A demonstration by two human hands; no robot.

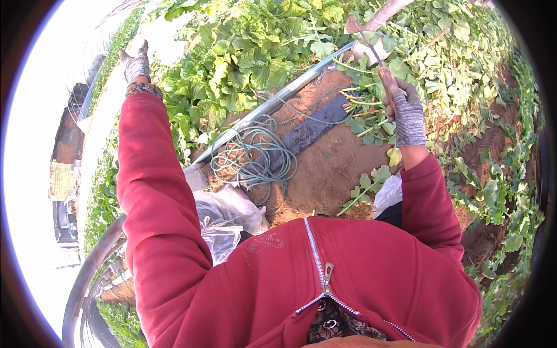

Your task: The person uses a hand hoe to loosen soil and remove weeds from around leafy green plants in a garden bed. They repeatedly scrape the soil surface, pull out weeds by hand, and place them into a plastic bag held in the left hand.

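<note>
My left hand [137, 63], in a grey knitted glove with dark fingertips, is raised at the upper left with its fingers apart and nothing in it. My right hand [405, 108], gloved alike, grips the wooden handle [387, 85] of a small hand tool at the upper right. The tool's thin metal shank leads up to a flat, rusty triangular blade [353, 25]. Below the blade lies a white root vegetable [372, 50], partly covered by leaves. Cut leafy stems [365, 102] lie just left of my right hand.
A tangled green hose or cord [256, 152] lies over a dark strip [304, 130] on bare soil. A long metal pipe [278, 100] slants beside leafy greens [243, 52]. Clear plastic sheeting [226, 213] lies near my left leg. A curved pole [93, 269] stands at the lower left.
</note>
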